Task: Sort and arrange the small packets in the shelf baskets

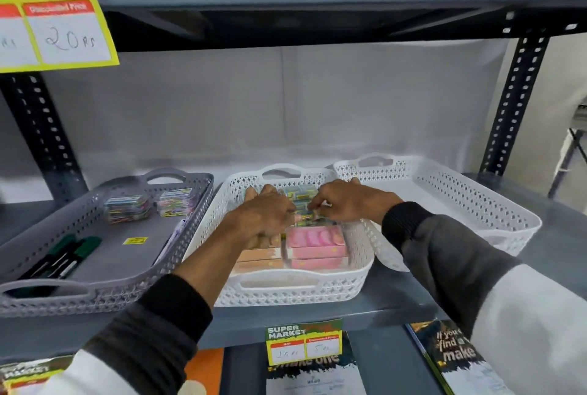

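1. Grey metal shelf (pixel 397 302) between perforated black uprights, pale backing sheet behind, three baskets side by side on it.
2. Middle white basket (pixel 298 288) holding small packets (pixel 300 204) with green and yellow print, stacked toward its far end; pink boxes (pixel 314 246) and an orange box (pixel 259 259) nearer the front rim.
3. Left hand (pixel 263 213) reaching into the middle basket, palm down, fingers spread and curved over the far-left part of the stack, thumb side touching the packets at the centre.
4. Right hand (pixel 344 200) coming in from the right rim, fingertips pinched together on the edge of a packet in the middle of the stack; grip apparently closed on it, though blur hides the exact contact.
5. Packets lying directly between the two hands, partly covered by both, only a narrow strip showing.
6. Left hand's hold unclear: fingers bent over the pile, no telling whether anything is gripped beneath.
7. Grey basket (pixel 95 296) to the left, touching the white one, with two clear packet bundles (pixel 127 208) at the back, green-capped markers (pixel 63 256) at the front and a small yellow tag (pixel 135 240) on the floor.
8. Right white basket (pixel 495 213) overlapping the middle basket's rim.
9. Yellow price card (pixel 303 342) clipped to the shelf edge below; a larger one (pixel 54 19) hanging at upper left.
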